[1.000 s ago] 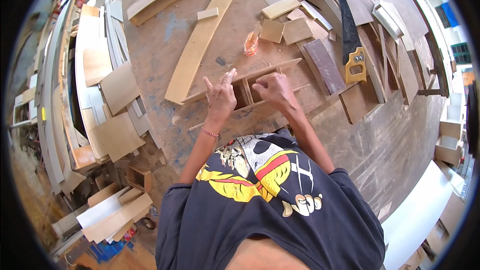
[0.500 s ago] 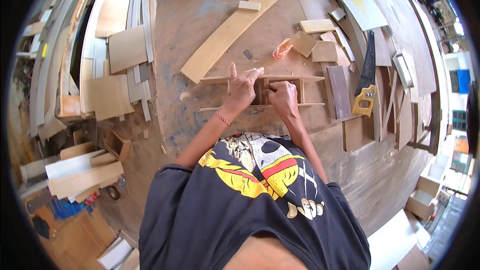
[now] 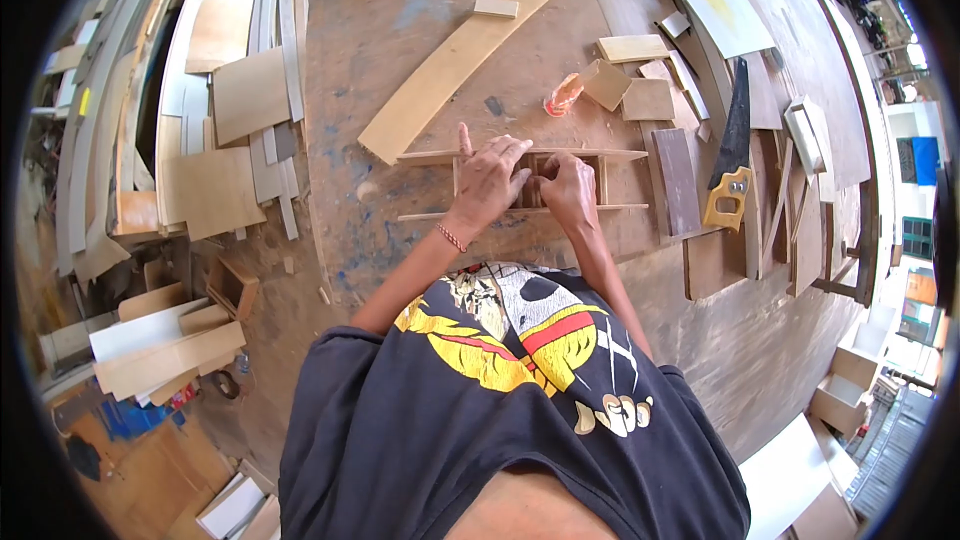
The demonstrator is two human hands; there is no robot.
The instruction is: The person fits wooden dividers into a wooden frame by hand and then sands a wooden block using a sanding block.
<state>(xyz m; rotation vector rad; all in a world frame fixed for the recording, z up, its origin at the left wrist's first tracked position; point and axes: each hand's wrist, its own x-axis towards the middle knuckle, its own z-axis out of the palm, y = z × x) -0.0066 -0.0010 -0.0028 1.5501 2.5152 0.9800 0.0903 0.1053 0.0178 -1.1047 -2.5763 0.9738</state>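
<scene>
A narrow wooden frame [image 3: 625,156], made of two long thin boards joined by short crosspieces, lies on the workbench in front of me. My left hand [image 3: 487,183] grips its left part, with fingers over the far board and one finger sticking up. The left thumb points toward the middle. Closed beside it, my right hand [image 3: 570,190] has its fingertips at a wooden divider [image 3: 531,180] in the middle of the frame. The hands partly hide the divider and the inside. A crumpled orange-and-white wrapper [image 3: 563,95] lies just beyond the frame.
A handsaw [image 3: 730,165] with a yellow handle lies to the right, near a dark wooden block [image 3: 677,183] and several offcuts. A long plank [image 3: 470,55] slants across the workbench [image 3: 345,70]. Stacked boards [image 3: 215,190] crowd the left side.
My left thumb has come in closer to the middle divider, and my right hand has shifted slightly up. The frame stays in about the same place.
</scene>
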